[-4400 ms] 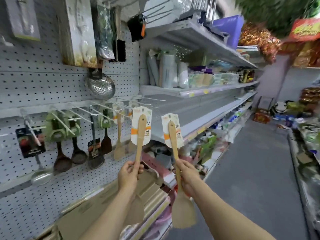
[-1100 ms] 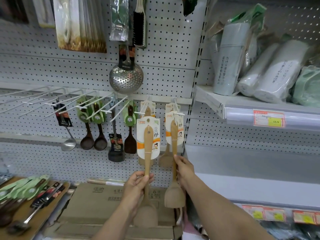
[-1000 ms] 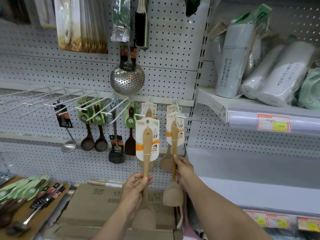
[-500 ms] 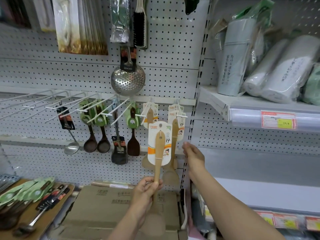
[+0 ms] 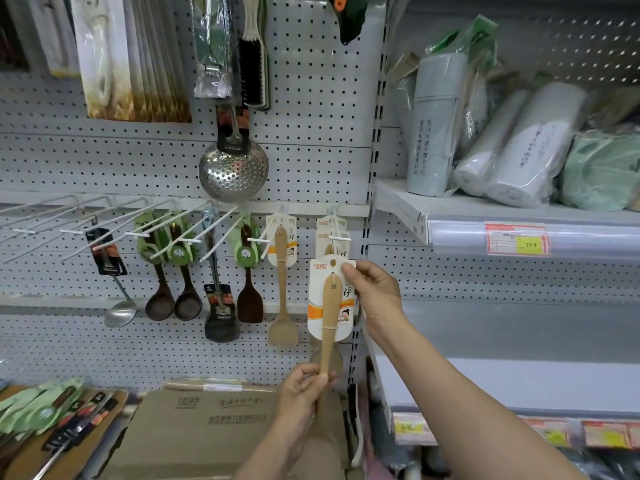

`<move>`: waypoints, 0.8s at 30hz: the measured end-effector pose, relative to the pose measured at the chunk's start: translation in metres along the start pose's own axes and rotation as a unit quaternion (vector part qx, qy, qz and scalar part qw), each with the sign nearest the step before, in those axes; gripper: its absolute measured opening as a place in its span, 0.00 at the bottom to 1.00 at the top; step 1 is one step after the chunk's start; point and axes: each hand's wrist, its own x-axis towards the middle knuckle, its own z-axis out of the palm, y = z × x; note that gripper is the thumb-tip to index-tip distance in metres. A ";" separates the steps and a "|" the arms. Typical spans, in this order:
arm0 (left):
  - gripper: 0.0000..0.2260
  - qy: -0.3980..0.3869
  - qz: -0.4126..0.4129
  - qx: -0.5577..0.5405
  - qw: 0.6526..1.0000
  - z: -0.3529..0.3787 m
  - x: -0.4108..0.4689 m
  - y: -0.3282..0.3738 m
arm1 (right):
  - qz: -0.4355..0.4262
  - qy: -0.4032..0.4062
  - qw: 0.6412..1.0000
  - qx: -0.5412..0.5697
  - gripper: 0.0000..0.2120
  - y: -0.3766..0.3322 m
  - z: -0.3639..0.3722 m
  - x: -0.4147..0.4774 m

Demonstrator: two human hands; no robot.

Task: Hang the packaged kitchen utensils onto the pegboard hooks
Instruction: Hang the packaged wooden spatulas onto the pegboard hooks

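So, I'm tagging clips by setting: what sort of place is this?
Most likely a housewares aisle in a shop: a pegboard hung with carded utensils, a price label on the shelf edge, a cardboard stock box below, and a packaged wooden spatula held by the left hand and right hand.

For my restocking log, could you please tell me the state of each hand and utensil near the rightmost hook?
Held spatula: upright, unhung, card hole just below the hook tip.
Left hand: grips the spatula handle.
Right hand: pinches the card's top corner.
Rightmost hook: already carries carded spatulas.
Neighbouring spatula: hanging.
Skimmer: hanging.
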 end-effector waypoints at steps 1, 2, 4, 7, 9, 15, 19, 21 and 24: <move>0.07 0.001 0.001 0.004 1.000 0.000 0.001 0.000 | 0.004 0.004 1.000 -0.004 0.03 -0.001 0.001 0.002; 0.07 0.001 0.001 0.008 1.000 0.000 0.002 0.000 | 0.008 0.009 1.000 -0.009 0.04 -0.001 0.001 0.003; 0.06 0.002 0.002 0.014 1.000 0.001 0.005 0.000 | 0.009 0.014 1.000 -0.012 0.04 -0.002 0.002 0.005; 0.06 -0.001 -0.001 0.017 1.000 0.002 0.008 -0.002 | 0.006 0.016 1.000 0.008 0.06 0.000 0.000 0.005; 0.06 -0.002 -0.002 0.014 1.000 0.002 0.009 -0.004 | 0.004 0.019 1.000 0.018 0.06 0.000 -0.002 0.005; 0.05 -0.008 0.009 0.003 1.000 0.004 0.014 -0.005 | -0.008 0.021 1.000 0.011 0.03 0.001 -0.002 0.009; 0.06 -0.017 0.004 0.008 1.000 0.004 0.019 -0.007 | -0.012 0.024 1.000 0.005 0.03 0.004 -0.005 0.015; 0.07 -0.015 0.001 0.004 1.000 0.004 0.022 -0.008 | -0.015 0.015 1.000 -0.009 0.03 0.005 -0.003 0.019; 0.07 -0.007 0.003 0.003 1.000 0.006 0.032 -0.007 | -0.005 0.013 1.000 -0.020 0.03 0.005 -0.002 0.030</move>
